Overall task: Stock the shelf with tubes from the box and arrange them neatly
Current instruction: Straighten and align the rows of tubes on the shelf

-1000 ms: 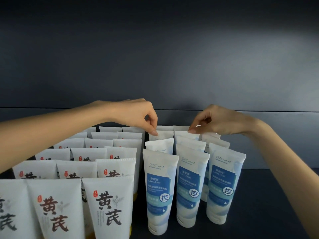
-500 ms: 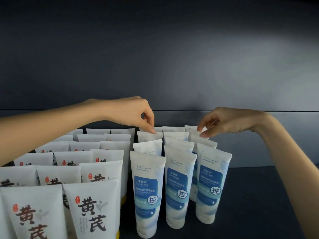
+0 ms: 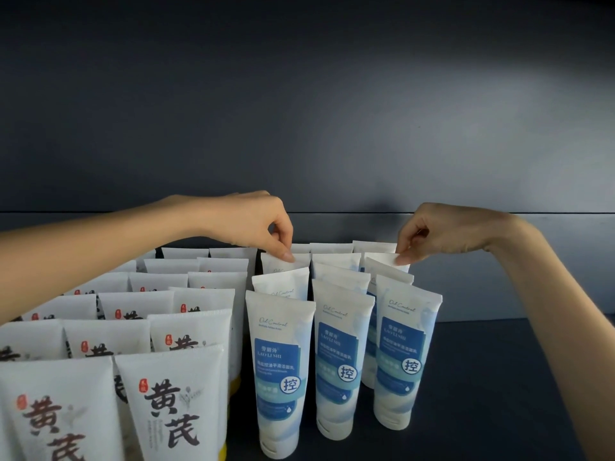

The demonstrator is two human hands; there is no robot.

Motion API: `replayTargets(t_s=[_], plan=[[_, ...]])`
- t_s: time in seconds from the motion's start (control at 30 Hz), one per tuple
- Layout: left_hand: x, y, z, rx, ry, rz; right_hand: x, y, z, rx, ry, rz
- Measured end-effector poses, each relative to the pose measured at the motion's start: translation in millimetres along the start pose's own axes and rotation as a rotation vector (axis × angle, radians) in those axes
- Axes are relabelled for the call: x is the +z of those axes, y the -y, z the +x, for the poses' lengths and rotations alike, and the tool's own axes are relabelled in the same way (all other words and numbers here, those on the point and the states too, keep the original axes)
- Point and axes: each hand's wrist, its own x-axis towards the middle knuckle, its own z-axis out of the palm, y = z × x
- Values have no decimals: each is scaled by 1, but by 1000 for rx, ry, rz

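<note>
Blue-and-white tubes (image 3: 342, 364) stand cap-down in three columns on the dark shelf (image 3: 492, 394), several deep. My left hand (image 3: 256, 224) reaches over to the left column and pinches the top edge of a rear tube (image 3: 278, 262) between thumb and forefinger. My right hand (image 3: 442, 232) pinches the top edge of a rear tube in the right column (image 3: 382, 261). The box is not in view.
To the left stand several rows of white tubes with dark calligraphy and yellow caps (image 3: 173, 407), close against the blue ones. The shelf's dark back wall (image 3: 332, 128) rises right behind the rows. Bare shelf surface lies to the right of the blue tubes.
My right hand has shifted rightward, from the middle column's rear tubes to the right column's. My left hand stays on the left column's rear tube. The view has drifted slightly.
</note>
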Motion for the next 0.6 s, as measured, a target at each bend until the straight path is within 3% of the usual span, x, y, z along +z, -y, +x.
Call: replayTargets(t_s=[0.2, 0.4, 0.6], plan=[[1, 2, 0, -1, -1, 11, -1, -6, 2, -10, -3, 24], [-1, 7, 6, -23, -108, 54, 2, 0, 2, -11, 4, 80], [-1, -2, 22, -49, -180, 119, 6, -9, 9, -5, -264, 198]])
